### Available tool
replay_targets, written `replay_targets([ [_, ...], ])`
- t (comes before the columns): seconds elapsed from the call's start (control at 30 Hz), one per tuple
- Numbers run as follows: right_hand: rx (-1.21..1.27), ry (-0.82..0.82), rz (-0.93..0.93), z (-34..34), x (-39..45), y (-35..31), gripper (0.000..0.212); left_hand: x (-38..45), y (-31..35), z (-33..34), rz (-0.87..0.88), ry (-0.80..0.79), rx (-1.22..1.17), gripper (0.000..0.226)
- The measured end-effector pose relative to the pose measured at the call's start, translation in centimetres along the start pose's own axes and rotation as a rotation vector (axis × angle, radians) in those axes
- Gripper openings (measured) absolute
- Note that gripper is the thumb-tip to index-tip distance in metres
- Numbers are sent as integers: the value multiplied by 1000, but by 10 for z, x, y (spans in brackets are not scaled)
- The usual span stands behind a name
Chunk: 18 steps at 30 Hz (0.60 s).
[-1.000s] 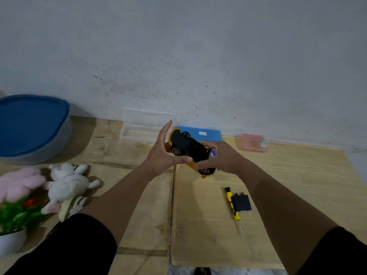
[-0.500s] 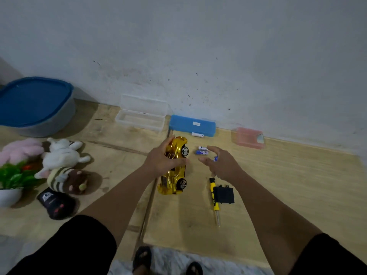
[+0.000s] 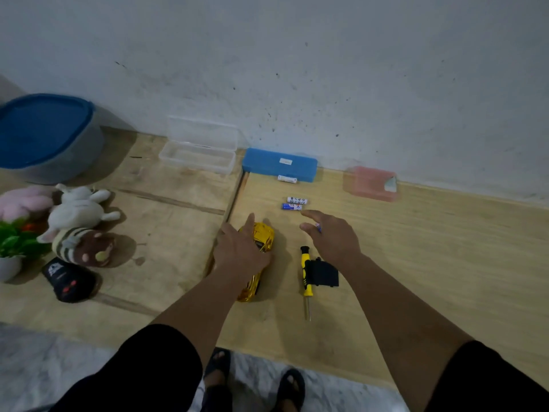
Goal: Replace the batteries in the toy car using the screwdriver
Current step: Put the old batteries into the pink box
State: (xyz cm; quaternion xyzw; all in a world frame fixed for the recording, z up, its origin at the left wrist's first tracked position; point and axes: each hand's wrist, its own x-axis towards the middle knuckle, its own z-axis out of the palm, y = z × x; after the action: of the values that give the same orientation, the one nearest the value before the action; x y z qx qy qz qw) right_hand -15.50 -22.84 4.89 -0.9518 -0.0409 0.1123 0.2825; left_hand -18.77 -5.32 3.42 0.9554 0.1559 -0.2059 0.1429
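Observation:
The gold toy car (image 3: 265, 235) stands on its wheels on the wooden table (image 3: 416, 248). My left hand (image 3: 237, 252) lies over its roof and holds it, thumb on the right side. My right hand (image 3: 334, 237) hovers just right of the car, index finger stretched out, with a small blue-and-white battery (image 3: 318, 227) pinched in the curled fingers. The yellow-and-black screwdriver (image 3: 306, 270) lies below that hand beside the black battery cover (image 3: 326, 274). Two loose batteries (image 3: 295, 203) lie just beyond my fingertips, and a third battery (image 3: 287, 179) lies against the blue case (image 3: 279, 163).
A clear open box (image 3: 197, 156) and a pink box (image 3: 370, 182) sit at the wall. At left are a blue-lidded tub (image 3: 44, 135), plush toys (image 3: 78, 211), a black remote (image 3: 69, 281) and a potted plant (image 3: 13, 243). The table's front edge runs just above my sandalled feet.
The car, held upside down in both hands a second ago, has been turned over and lowered onto the table by my left hand. My right hand has come off it.

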Motion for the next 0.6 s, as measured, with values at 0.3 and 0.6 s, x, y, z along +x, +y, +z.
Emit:
replay_targets([
  [0.3,-75,7,42,2,12,-2,32,3,7,-4,-32,-26,38,92],
  [0.6,-229,154,212,-57,19,33,40,54,77,-45,559,435,237,73],
])
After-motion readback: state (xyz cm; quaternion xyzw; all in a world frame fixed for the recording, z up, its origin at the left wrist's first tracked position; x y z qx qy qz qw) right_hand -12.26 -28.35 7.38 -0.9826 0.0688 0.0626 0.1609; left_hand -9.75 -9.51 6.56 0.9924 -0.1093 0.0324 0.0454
